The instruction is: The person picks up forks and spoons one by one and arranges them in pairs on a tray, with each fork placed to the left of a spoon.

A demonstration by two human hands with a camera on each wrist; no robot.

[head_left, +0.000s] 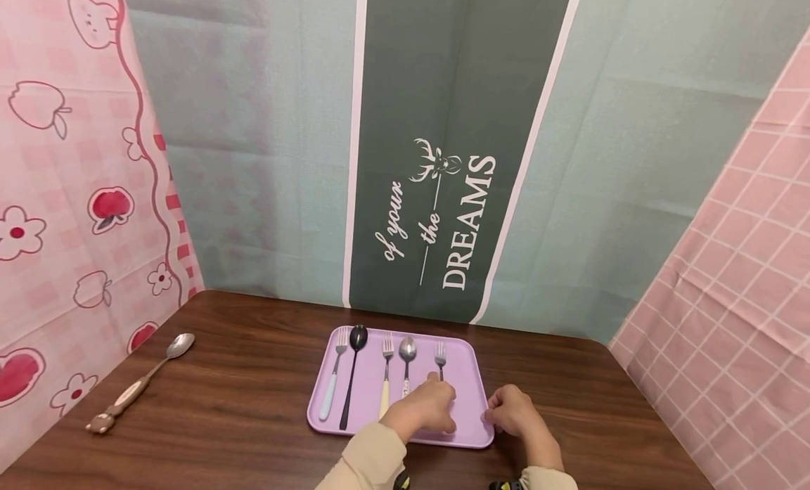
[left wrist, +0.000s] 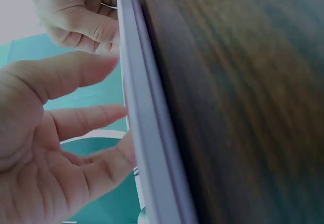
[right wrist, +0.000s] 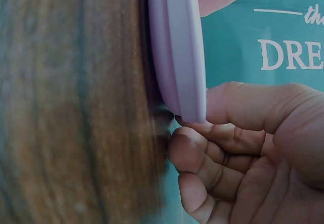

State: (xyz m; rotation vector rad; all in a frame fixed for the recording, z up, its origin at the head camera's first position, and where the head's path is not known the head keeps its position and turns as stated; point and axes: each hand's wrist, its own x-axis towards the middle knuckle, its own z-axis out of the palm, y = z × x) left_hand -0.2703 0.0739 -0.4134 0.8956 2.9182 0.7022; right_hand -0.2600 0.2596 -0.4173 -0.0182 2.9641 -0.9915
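A lilac tray [head_left: 467, 395] lies on the wooden table with cutlery in a row. My left hand [head_left: 425, 407] reaches over its right half, thumb and fingers apart, fingertips down behind the rim in the left wrist view. Beneath that hand, the handle of the rightmost fork [head_left: 440, 353] is hidden. Just left of it lie a spoon [head_left: 408, 349] with a patterned handle and a yellow-handled fork [head_left: 384, 391]. My right hand [head_left: 511, 411] pinches the tray's near right corner; the right wrist view shows the thumb on the rim [right wrist: 185, 57] and curled fingers below.
At the tray's left side are a black spoon [head_left: 351, 377] and a fork with a pale handle [head_left: 329, 397]. Away on the table's left, a spoon with a bear-ended handle [head_left: 134, 391] lies diagonally. Printed cloths hang behind and along both sides.
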